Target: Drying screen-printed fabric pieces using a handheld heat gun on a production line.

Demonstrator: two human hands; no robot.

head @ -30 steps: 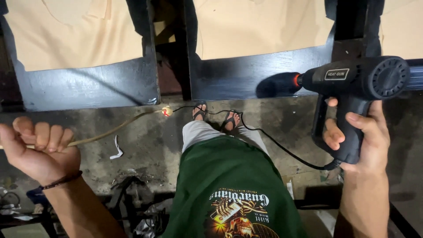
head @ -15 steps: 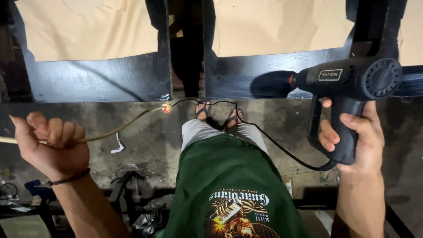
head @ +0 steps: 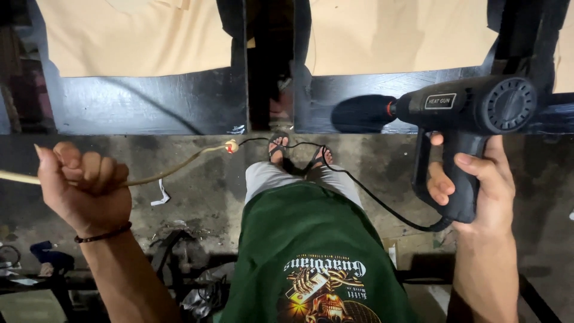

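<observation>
My right hand (head: 478, 185) grips the handle of a black heat gun (head: 460, 107), held level with its nozzle pointing left toward the dark panels. My left hand (head: 84, 188) is a closed fist around a pale tan extension cord (head: 173, 170) that runs right to a small plug joint (head: 231, 145). From that joint a thin black cable (head: 371, 194) loops past my sandalled feet (head: 299, 152) and up to the base of the heat gun. I stand in a green printed shirt and light trousers.
Two black-painted panels (head: 149, 101) with tan sheets (head: 131, 36) on them stand ahead, a dark gap (head: 269, 66) between them. The floor (head: 197, 197) is stained concrete with a scrap of white paper (head: 160, 194). Dark clutter and cables lie at the lower left (head: 179, 269).
My left fist has risen and pulled the tan cord a little to the right. The heat gun has shifted slightly left and lower, still level.
</observation>
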